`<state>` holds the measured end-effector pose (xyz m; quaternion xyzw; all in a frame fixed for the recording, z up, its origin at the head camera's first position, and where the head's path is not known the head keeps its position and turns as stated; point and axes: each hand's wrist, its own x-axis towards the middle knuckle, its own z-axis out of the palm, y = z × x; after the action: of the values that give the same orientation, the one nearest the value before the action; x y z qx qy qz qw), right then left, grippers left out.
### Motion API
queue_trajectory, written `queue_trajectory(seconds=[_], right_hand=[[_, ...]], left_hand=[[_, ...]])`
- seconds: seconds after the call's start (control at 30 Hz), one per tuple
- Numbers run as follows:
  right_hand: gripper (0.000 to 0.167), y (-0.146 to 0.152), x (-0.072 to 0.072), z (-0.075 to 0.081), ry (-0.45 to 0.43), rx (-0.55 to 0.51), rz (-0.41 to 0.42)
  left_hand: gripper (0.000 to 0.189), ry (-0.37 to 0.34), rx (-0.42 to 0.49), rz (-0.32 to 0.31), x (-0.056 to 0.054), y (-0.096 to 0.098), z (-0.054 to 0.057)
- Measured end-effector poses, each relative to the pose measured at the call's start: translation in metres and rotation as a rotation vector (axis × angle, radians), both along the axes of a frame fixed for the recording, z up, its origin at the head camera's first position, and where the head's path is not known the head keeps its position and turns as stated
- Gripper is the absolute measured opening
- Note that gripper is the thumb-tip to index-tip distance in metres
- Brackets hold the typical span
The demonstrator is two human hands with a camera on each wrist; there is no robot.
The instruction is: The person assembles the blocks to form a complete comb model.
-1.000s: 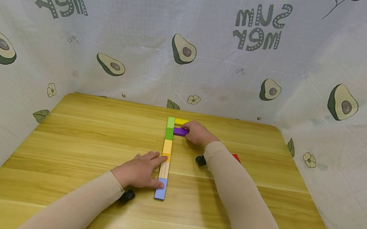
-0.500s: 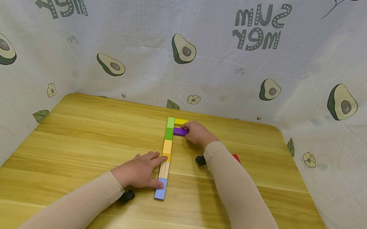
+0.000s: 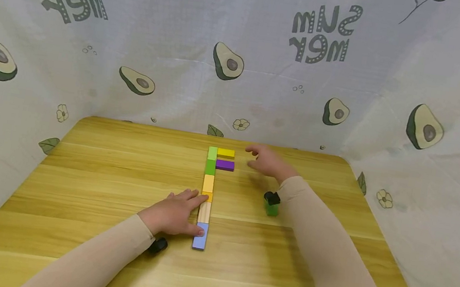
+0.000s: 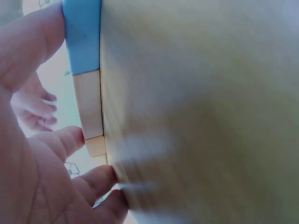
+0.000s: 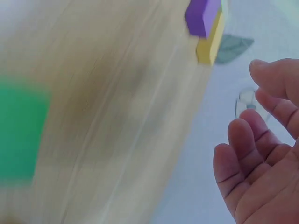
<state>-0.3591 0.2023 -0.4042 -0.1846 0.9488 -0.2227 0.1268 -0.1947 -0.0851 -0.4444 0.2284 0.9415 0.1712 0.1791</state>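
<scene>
Down the middle of the table runs a straight column of blocks: light green, dark green, pale yellow, orange, bare wood and blue. From its top, a yellow block and a purple block stick out rightward, apart from each other. My left hand rests spread against the column, thumb on the blue block and index finger on the orange one. Beyond the purple block's right end, my right hand hovers with loosely bent fingers, holding nothing.
A green block lies near the right wrist, partly hidden by the black wrist camera; it looks blurred in the right wrist view. A printed cloth hangs behind and beside the wooden table.
My right hand has let go of the purple block and moved right, away from it. The green block has come into sight; a red piece is now hidden. My left hand stays put.
</scene>
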Motion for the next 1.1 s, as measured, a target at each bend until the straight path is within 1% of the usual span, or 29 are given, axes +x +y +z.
queue_trajectory(seconds=[0.17,0.3,0.5,0.57,0.77,0.9,0.97,1.1], right_hand=[[0.052,0.034,0.015,0.009,-0.008,0.029,-0.008],[0.050,0.062,0.029,0.010,-0.036,0.053,-0.011],[0.051,0.098,0.051,-0.001,-0.057,0.113,-0.023],[0.053,0.108,0.058,-0.004,-0.069,0.111,-0.036],[0.068,0.126,0.075,-0.016,-0.115,0.084,-0.088],[0.079,0.134,0.083,-0.024,-0.121,0.086,-0.099],[0.082,0.136,0.087,-0.026,-0.120,0.079,-0.104],[0.080,0.139,0.092,-0.030,-0.119,0.074,-0.128]], left_hand=[[0.093,-0.004,-0.003,0.005,0.000,0.000,0.001],[0.094,-0.005,0.001,0.004,0.000,0.000,0.004],[0.094,-0.009,-0.001,0.004,-0.001,-0.001,0.004],[0.094,-0.015,0.002,0.008,-0.001,0.000,0.004],[0.095,-0.027,0.021,0.016,0.000,0.000,0.003],[0.095,-0.028,0.031,0.014,0.000,0.001,0.001],[0.095,-0.027,0.032,0.013,0.000,0.002,0.000],[0.096,-0.030,0.035,0.011,0.000,0.004,0.000]])
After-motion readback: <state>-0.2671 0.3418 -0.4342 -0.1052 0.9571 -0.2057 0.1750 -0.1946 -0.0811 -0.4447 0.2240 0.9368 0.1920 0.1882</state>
